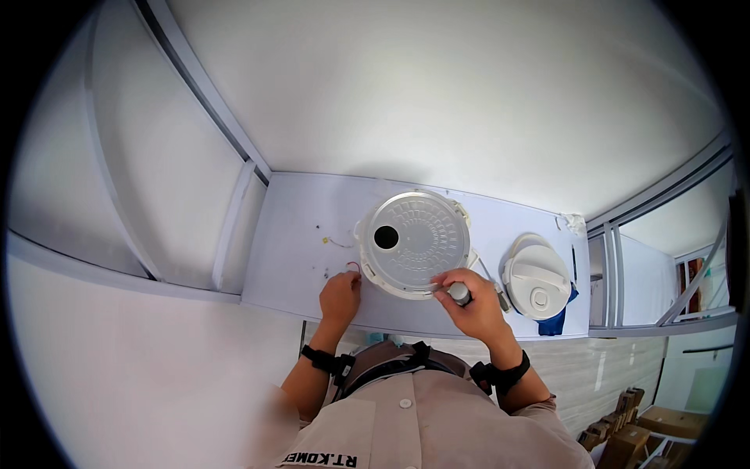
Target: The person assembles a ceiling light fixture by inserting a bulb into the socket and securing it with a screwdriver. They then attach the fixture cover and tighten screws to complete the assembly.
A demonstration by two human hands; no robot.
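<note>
A round white housing with a grey perforated disc [426,242] lies on the table in front of me; a dark round hole shows in the disc's left part. My right hand [473,305] is closed around a short grey cylindrical piece [460,294] at the housing's near right rim. Its fingertips touch or nearly touch the rim. Left of the housing, my left hand [341,297] rests with its fingers drawn together. At those fingertips is a small white piece with a thin red strand [354,267]; whether they grip it is too small to tell.
To the right sits a white appliance lid [537,281], partly over a blue cloth or bag [552,323]. A thin dark stick [574,263] lies beyond it, near crumpled white plastic [574,224]. Several small screws and a yellow connector [326,241] are scattered left. White walls bound the table.
</note>
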